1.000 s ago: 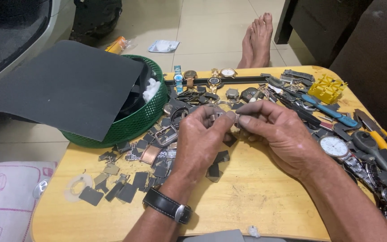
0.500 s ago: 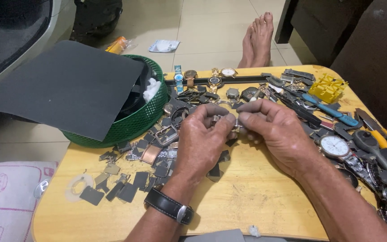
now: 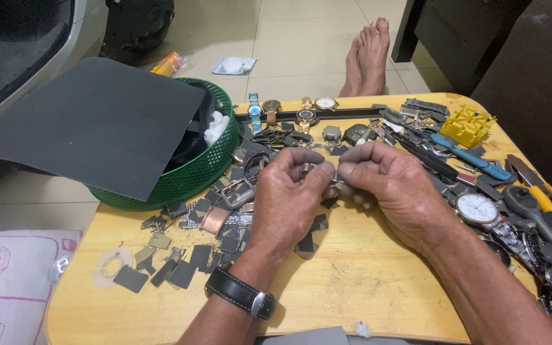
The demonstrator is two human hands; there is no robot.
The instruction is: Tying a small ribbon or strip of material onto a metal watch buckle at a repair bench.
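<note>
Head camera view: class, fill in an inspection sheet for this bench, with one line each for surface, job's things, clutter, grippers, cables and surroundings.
Surface: wooden table, scuffed, bare only at the near middle.
Job's things: small metal part pinched between both hands, too small to identify.
Clutter: loose watches, dark strap pieces, green basket under a dark sheet, yellow plastic piece, blue-handled tool.
Grippers: left hand and right hand meet at fingertips, both shut on the part; black wristwatch on the left wrist.
Cables: nothing seen.
Surroundings: tiled floor, bare feet beyond the table.
</note>
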